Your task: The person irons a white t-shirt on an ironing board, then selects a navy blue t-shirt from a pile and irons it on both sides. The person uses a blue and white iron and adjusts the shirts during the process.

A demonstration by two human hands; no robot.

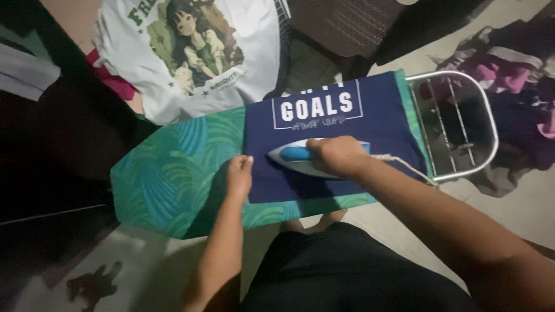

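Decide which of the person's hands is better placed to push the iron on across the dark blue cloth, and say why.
Probably the right hand: it already grips the iron on the dark blue cloth. The left hand pins the cloth's edge on the green ironing board.

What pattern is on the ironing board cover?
Green and teal leaf swirls on the cover, clearest in the head view.

So what I'm looking at is an ironing board (167, 185) with a green leaf-pattern cover, running left to right across the view. A navy shirt (370, 115) with white lettering lies flat on its right half, and a white and blue iron (292, 156) sits on that shirt. At the far right end there's a metal wire rest (462, 124). The board stands on a pale floor (144, 271).
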